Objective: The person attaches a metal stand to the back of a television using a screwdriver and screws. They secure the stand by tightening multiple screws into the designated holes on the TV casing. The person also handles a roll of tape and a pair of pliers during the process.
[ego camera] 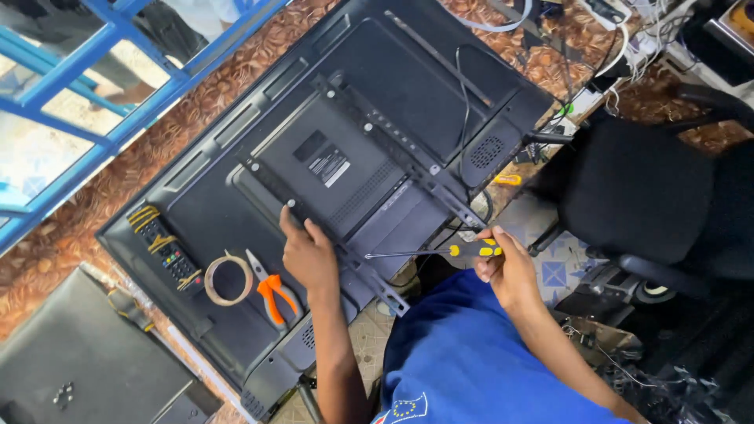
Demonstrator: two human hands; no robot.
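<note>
Two hands work on a television (236,196) lying face down. The left hand (308,255) rests open, one finger pressing a metal bracket (393,149). The right hand (506,267) is closed around a screwdriver (440,251), tip at the television's back. Pliers (271,290), a tape roll (228,280) and a remote (169,255) lie beside the left hand; a black chair (636,188) stands just right.

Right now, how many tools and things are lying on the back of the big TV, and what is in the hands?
On the television:
Remote control: 1
Roll of tape: 1
Orange-handled pliers: 1
In the right hand:
Yellow-and-black screwdriver: 1
In the left hand, which presses on the wall bracket: 0
Total: 4
</note>
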